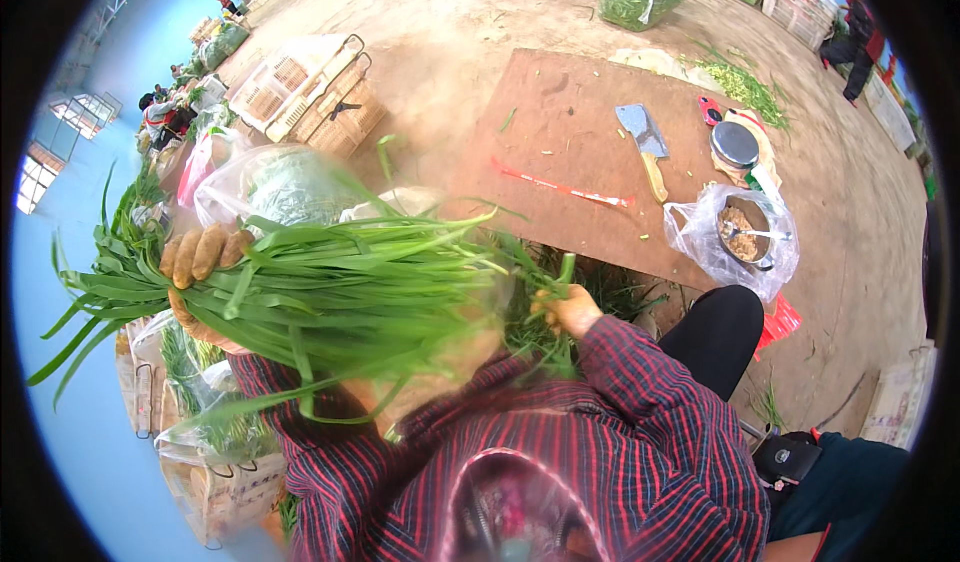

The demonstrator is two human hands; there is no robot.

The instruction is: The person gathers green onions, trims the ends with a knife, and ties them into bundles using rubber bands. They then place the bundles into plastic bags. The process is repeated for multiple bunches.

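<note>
A thick bunch of long flat-leaved greens (352, 284), resembling garlic chives, lies sideways in front of my chest. My left hand (204, 256) is closed around its leafy end, fingers over the top; the leaf tips splay out to the left. The pale stem ends point right and are partly blurred. My right hand (570, 311), just beyond those ends, grips a small tangle of loose green leaves (551, 284). More loose greens hang below that hand, and whether they are held too cannot be told.
Before me, a brown board (570, 126) carries a cleaver (646, 149) and a red-and-white strip (562, 183). At its right are a round metal lid (735, 145) and a bagged metal pot of food (742, 232). Plastic crates (300, 96) and bagged greens (292, 183) stand left.
</note>
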